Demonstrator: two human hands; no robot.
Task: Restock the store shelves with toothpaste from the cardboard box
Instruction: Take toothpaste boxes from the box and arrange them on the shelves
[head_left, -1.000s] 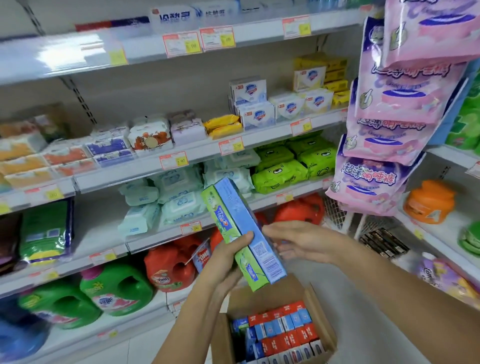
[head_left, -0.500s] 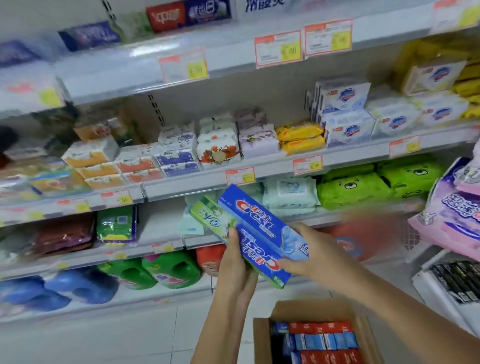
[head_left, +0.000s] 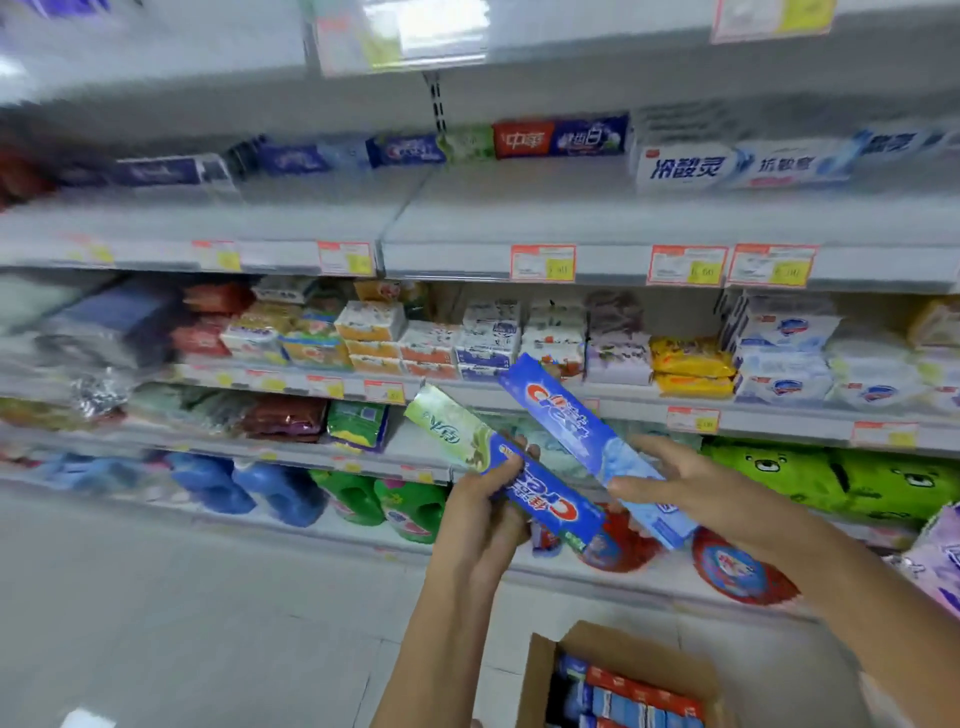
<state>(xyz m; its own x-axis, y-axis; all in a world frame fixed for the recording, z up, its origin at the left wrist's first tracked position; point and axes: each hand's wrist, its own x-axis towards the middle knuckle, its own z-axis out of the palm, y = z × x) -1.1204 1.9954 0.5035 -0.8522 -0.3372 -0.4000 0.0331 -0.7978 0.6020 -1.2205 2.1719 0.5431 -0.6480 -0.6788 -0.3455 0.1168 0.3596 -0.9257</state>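
My left hand grips a green-and-blue toothpaste box with a second blue box lying against it. My right hand holds a separate blue toothpaste box, tilted up to the left, a little apart from the other two. The open cardboard box sits on the floor at the bottom, with red and blue toothpaste packs standing inside. Higher up, a shelf carries a row of toothpaste boxes along its back, its front part bare.
Soap bars and wipes fill the shelf just behind my hands. Green packs sit to the right, detergent bottles on the lowest shelf. Grey floor tiles spread to the left of the carton.
My view has risen, bringing the toothpaste shelf into sight. My right hand has pulled one blue box up and away from the stack that my left hand keeps.
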